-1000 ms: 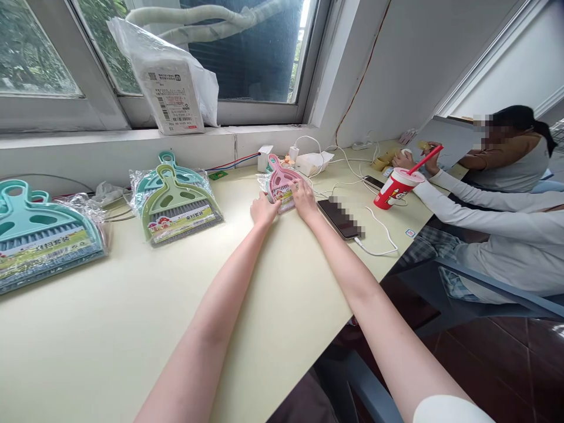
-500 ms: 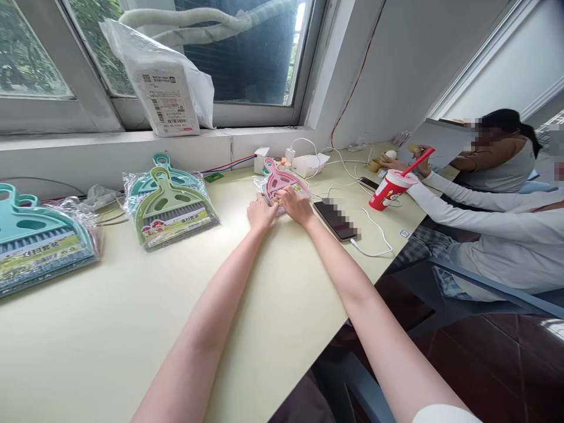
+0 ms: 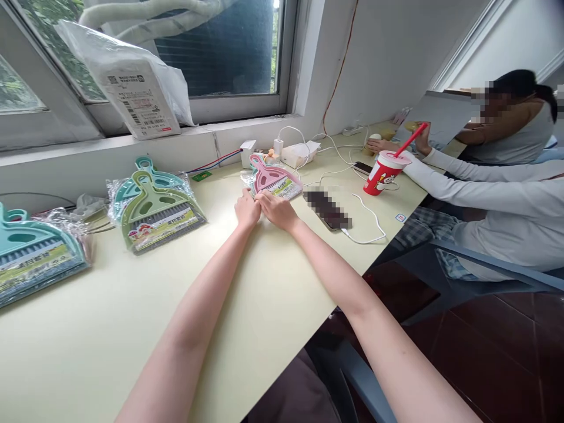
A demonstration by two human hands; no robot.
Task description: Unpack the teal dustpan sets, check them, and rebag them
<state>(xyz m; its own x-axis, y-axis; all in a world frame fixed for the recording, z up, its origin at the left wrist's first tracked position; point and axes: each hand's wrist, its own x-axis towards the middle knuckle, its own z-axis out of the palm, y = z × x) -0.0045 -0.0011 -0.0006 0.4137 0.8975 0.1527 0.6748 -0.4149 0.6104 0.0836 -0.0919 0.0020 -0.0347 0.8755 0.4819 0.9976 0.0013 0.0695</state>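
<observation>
Side by side, my left hand (image 3: 248,210) and my right hand (image 3: 277,210) meet at the near left edge of a pink dustpan-and-brush set (image 3: 272,176). Both have curled fingers pressed close together, and what lies between the fingertips is hidden. The pink set has a printed label and clear wrapping, and lies flat on the table (image 3: 132,329). To the left is a green dustpan-and-brush set (image 3: 152,202), partly over a teal one (image 3: 143,165). Further left lie teal wrapped sets (image 3: 35,249).
Right of my hands a phone (image 3: 328,210) is plugged into a white cable (image 3: 381,220). A red cup (image 3: 382,176) with a straw stands near the right edge. A plastic-wrapped pack (image 3: 138,103) rests on the sill. Two other people sit at the right.
My hands have slid off the pink set's label towards its near left edge and come closer together. More of the pink set shows. The whole view has shifted slightly.
</observation>
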